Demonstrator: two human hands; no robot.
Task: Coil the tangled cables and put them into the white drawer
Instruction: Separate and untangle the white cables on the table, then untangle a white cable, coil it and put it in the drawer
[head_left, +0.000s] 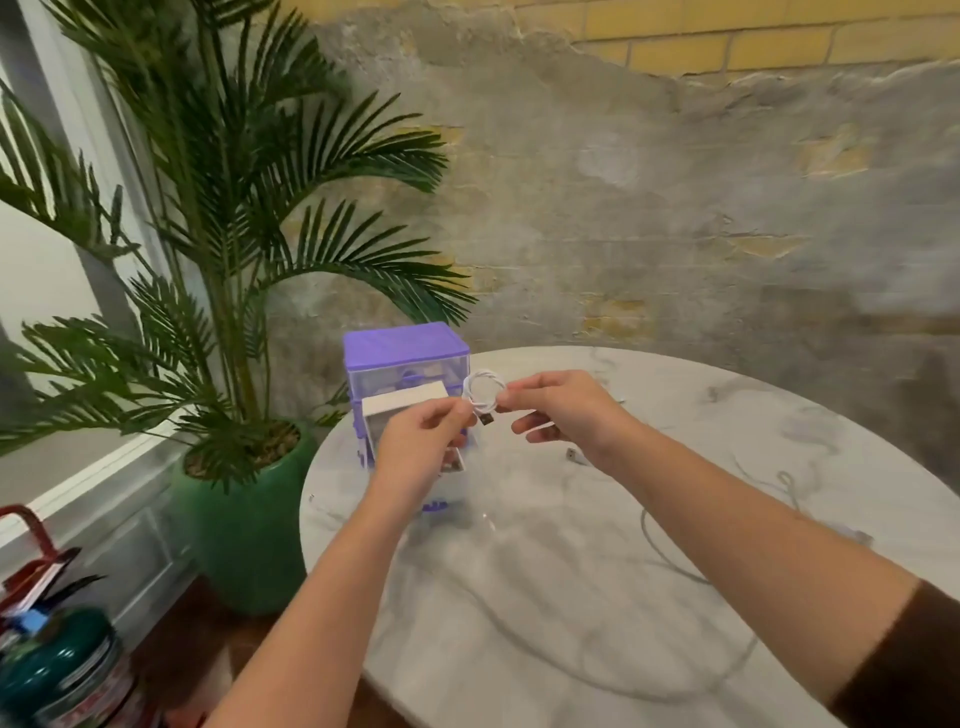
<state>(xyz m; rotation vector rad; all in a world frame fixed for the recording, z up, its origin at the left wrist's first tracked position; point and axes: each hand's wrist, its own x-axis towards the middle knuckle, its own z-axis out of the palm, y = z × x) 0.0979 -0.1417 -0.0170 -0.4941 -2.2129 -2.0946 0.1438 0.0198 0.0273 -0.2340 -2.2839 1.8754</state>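
A small coiled white cable (480, 391) with a dark USB plug hanging below it is held up between both hands above the table. My left hand (421, 444) pinches the coil's lower left side. My right hand (558, 413) pinches its right side with thumb and forefinger. Just behind the hands stands a purple drawer unit (405, 358), and its white drawer (405, 410) is pulled out toward me, partly hidden by my left hand. More white cable (670, 558) lies loose on the marble table, with a plug end (574, 456) under my right wrist.
The round marble table (649, 649) has its edge running along the left. A palm in a green pot (244, 525) stands on the floor to the left of the table. A green canister and red items (57, 660) sit at the bottom left.
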